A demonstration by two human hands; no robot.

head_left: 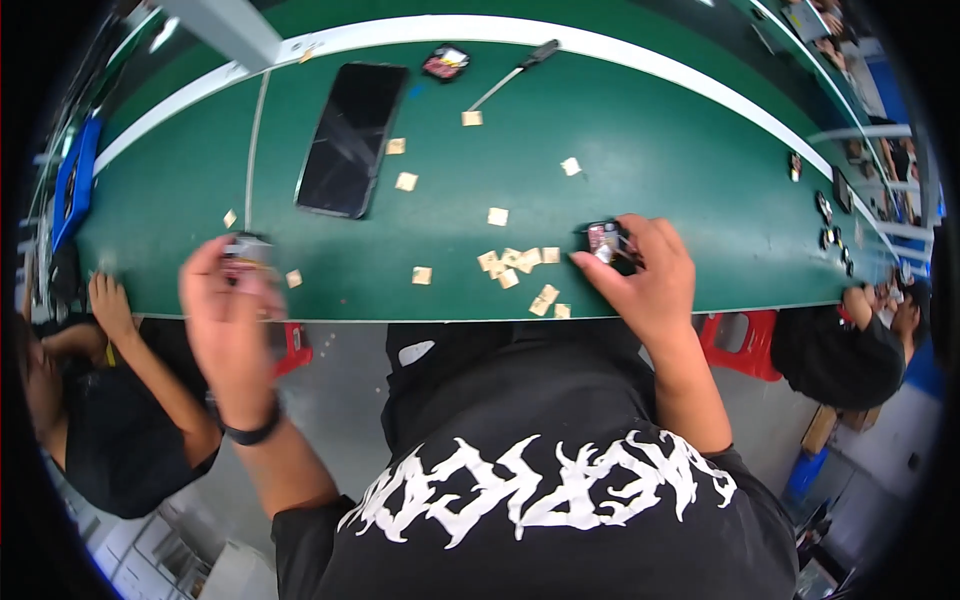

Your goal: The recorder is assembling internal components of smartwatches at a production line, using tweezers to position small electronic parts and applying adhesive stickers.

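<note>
My left hand [228,320], smeared by motion, is closed around a small dark device with a pinkish and silver face [246,258] over the left part of the green table. On the right, my right hand [655,275] grips a similar small black device with a pink and white label [604,240] between thumb and fingers, close to the tabletop. Several small cream squares [510,260] lie between my hands, some overlapping in a loose cluster. More single squares, such as one cream square [422,276], are scattered around.
A large black phone-like slab [352,140] lies at the back left. Beyond it are another small black device [446,62] and a screwdriver [515,74]. Co-workers sit on both sides; one person's hand [110,300] rests at the left table edge. Small dark parts [826,210] lie far right.
</note>
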